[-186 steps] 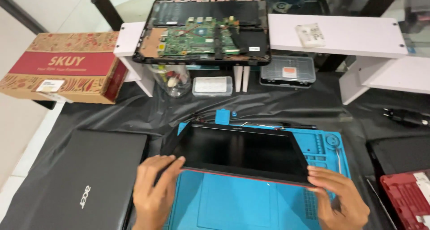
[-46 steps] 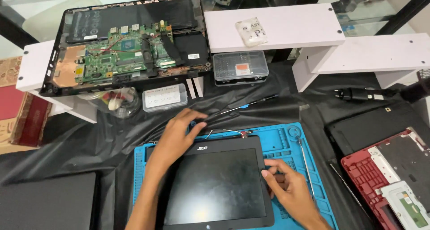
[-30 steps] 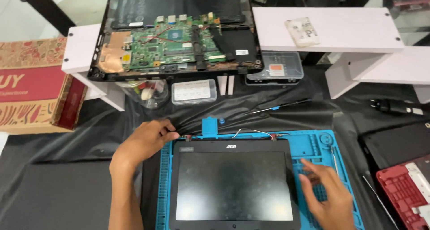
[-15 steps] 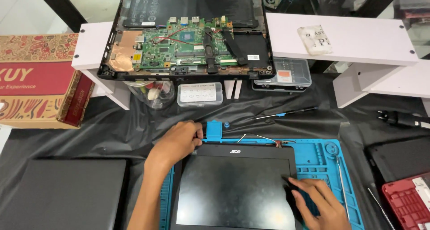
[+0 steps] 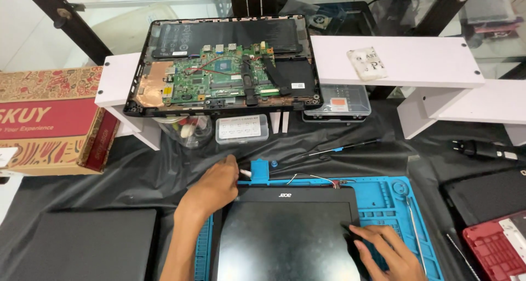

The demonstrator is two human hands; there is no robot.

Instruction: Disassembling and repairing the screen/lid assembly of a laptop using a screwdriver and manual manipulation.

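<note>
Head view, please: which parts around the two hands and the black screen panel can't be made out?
- Screen panel: lower part cut off by the bottom edge.
- Left hand: fingertips at the panel's top-left corner, grip unclear.
- Right hand: wrist cut off by the bottom edge.
- Blue mat: mostly covered by the panel.

Flat black glossy laptop screen panel (image 5: 287,237) under the fingertips (image 5: 356,231); bright blue silicone work mat (image 5: 383,204) beneath was plain; open laptop base's circuit board (image 5: 219,81) was green, with a copper patch.

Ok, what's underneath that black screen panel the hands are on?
The screen panel lies on a blue work mat, whose compartments show to its right. The left hand touches its top corner, the right hand its right edge. The mat's middle is covered.
</note>
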